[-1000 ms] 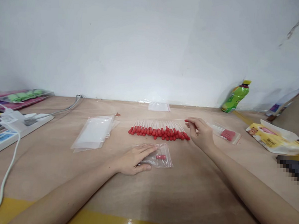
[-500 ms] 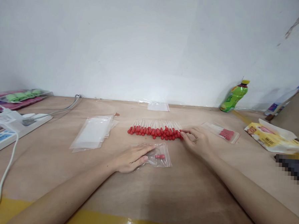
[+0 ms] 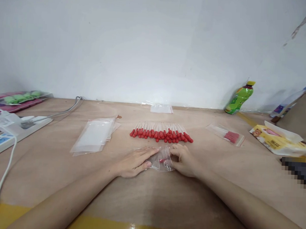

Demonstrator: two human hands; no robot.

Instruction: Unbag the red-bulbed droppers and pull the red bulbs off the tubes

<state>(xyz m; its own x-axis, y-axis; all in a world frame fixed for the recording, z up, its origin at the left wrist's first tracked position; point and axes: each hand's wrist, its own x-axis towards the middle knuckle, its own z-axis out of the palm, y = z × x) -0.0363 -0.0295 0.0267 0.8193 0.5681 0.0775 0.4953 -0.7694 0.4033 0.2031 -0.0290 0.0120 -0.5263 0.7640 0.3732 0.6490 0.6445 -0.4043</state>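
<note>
A small clear zip-lock bag (image 3: 156,162) lies on the table in front of me, with a red-tipped piece (image 3: 162,160) inside it. My left hand (image 3: 136,161) rests flat on the bag's left side, fingers stretched out. At the right end, the fingers of my right hand (image 3: 182,159) are curled and pinch the bag's edge; the fingertips are partly covered by the plastic. Just beyond both hands, a row of thin white sticks with red bulb tips (image 3: 162,134) lies with the tips toward me.
Flat clear bags (image 3: 92,136) are stacked at left, near a power strip (image 3: 18,134) with cables. A filled bag of red-tipped sticks (image 3: 227,134) lies right, before a yellow tissue pack (image 3: 278,141). A green bottle (image 3: 239,98) leans against the wall. Another bag (image 3: 161,109) lies at the back.
My right hand has moved from the right end of the stick row down to the bag and taken its right edge. My left hand has stayed in place.
</note>
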